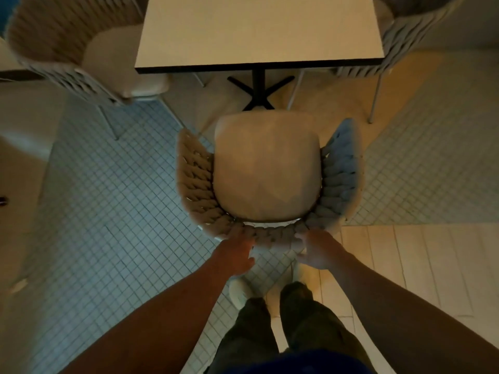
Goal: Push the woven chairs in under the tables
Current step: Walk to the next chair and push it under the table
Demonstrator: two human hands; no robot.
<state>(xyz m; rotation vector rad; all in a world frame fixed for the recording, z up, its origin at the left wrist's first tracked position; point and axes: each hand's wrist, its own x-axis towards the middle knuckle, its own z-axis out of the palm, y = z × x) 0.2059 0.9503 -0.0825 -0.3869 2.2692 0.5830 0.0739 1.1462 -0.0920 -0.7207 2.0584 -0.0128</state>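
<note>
A woven chair (267, 171) with a beige seat cushion and a thick braided back stands directly in front of me, its seat facing a white square table (259, 33) on a black cross foot. The chair's front edge is short of the table's near edge. My left hand (236, 256) grips the braided back rim left of centre. My right hand (317, 251) grips the same rim right of centre, thumb on top and fingers curled behind.
A second woven chair (81, 49) stands at the table's left side, and a third (410, 36) at its right. The floor is small square tiles, with pale planks (418, 265) at the lower right. My legs and shoes show below the chair.
</note>
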